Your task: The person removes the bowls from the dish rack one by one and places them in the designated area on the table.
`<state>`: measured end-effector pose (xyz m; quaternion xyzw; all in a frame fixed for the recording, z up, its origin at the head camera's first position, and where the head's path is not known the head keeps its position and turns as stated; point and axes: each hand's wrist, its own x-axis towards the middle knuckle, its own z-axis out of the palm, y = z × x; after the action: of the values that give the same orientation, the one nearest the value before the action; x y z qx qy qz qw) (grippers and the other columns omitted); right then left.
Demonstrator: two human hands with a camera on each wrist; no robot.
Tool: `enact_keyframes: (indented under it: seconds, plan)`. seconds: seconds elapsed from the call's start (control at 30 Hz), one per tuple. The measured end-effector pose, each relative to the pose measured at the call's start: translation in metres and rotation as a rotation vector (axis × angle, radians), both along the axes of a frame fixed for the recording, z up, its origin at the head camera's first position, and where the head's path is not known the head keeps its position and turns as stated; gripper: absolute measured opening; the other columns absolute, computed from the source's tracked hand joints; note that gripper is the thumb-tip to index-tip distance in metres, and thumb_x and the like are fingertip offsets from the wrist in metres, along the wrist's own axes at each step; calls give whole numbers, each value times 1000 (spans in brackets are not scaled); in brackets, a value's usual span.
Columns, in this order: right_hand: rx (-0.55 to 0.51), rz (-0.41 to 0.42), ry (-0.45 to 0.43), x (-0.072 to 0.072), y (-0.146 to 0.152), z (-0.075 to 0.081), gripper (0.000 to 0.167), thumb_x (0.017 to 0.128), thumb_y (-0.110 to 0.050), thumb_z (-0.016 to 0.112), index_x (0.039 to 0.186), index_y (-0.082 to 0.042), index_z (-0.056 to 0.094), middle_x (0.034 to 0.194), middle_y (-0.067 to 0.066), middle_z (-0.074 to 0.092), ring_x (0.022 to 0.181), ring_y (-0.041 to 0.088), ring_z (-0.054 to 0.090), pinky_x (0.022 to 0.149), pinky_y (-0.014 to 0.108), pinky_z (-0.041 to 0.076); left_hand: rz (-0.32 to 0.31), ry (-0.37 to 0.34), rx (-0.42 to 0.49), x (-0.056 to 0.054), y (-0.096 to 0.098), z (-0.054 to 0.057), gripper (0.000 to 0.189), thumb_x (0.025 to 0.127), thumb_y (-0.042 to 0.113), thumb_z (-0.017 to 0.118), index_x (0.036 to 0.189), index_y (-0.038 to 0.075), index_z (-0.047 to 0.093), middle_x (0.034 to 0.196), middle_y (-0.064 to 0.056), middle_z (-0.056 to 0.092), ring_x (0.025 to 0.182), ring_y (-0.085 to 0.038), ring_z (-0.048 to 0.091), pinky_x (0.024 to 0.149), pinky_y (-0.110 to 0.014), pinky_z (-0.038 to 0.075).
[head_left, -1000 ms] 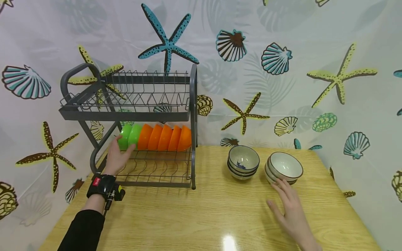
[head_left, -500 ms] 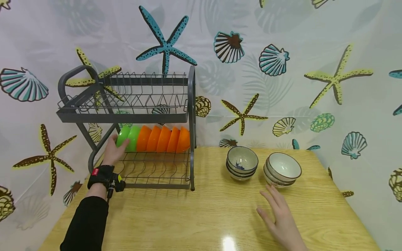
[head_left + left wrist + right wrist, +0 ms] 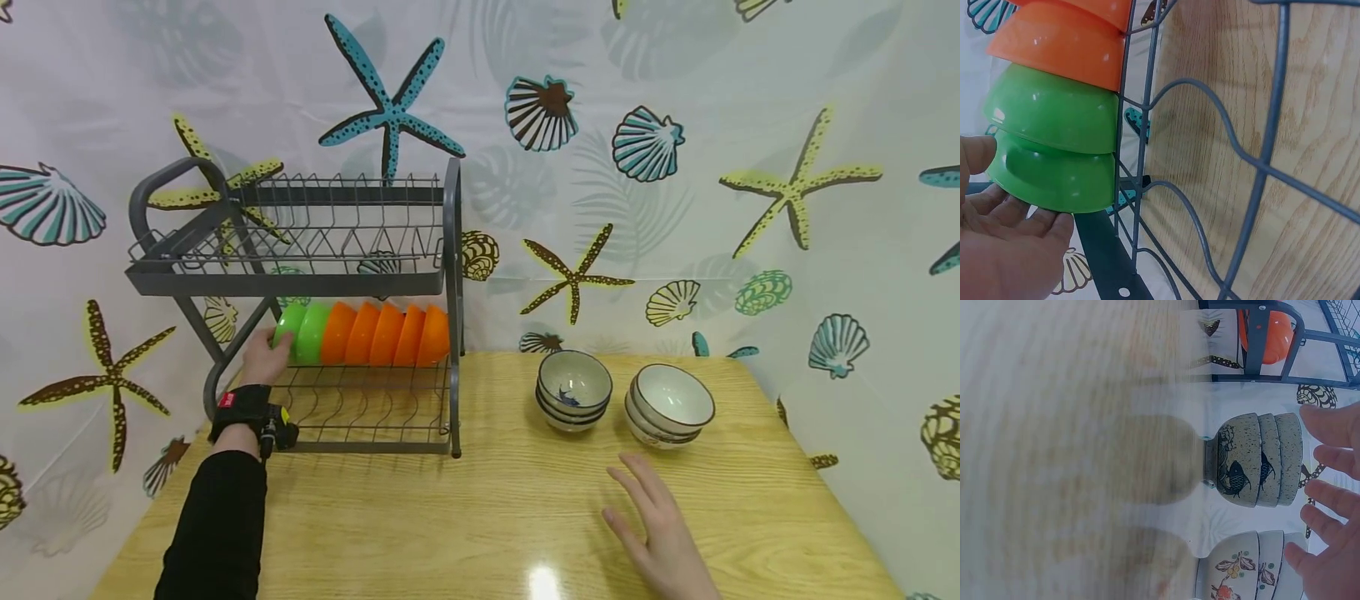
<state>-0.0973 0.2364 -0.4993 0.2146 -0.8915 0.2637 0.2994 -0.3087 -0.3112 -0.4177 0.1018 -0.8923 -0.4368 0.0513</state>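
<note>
As the row is read from its left end, a shift in the left hand is noted over the last second: the thumb, seen at first across the second green bowl, has been brought in over the end green bowl. By this, it is judged, the work in hand has been narrowed to that outermost bowl. In the left wrist view the fingers are seen bent round the outer side of the end green bowl, with the thumb placed at its near edge; the hand is partly closed and the bowl is taken as held, though firmness cannot be told. The bowl is located between thumb and fingers, tilted on the lower tier of the rack. Just to the right, the second green bowl is set against it, followed by five orange bowls, none of these being gripped. Farther right, on the table, a stack of fish-patterned bowls is touched by neither hand. By the right hand nothing is held: its fingers are loosely spread over the table, and it has been drawn back from the flowered bowls, now apart from the fingertips in the head view. From this hand the end green bowl is well separated.
</note>
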Motion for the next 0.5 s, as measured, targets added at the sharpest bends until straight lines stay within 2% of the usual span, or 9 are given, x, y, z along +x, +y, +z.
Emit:
enact_keyframes:
  seconds: [0.07,0.13,0.3,0.5]
  plan:
    - [2,1,0,1,-1,0,57,74,-2,83,128,0,63,139,24,56,142,21,40,120,5,10,16,3,-7,-2,-1,-2,60,109,28,29,152,-13,25,151,-39,33,135,-54,38,111,-62,39]
    - [6,-2,-5,1,-2,-1,58,74,-3,83,128,-1,63,140,24,56,141,23,41,119,4,10,40,16,-8,-5,-2,-5,57,108,25,31,152,-13,28,149,-39,35,133,-55,39,109,-63,39]
    - [6,-30,-48,4,-3,-1,57,76,-3,83,129,-3,62,141,21,56,129,40,46,115,1,8,104,69,10,-9,2,-11,51,107,18,36,148,-13,36,143,-38,43,126,-54,44,104,-62,43]
    - [13,-55,-68,6,-3,-2,56,76,-5,83,128,-3,62,141,21,56,127,42,47,114,0,9,135,99,10,-7,6,-11,46,107,12,40,143,-15,41,138,-39,47,123,-54,48,103,-61,44]
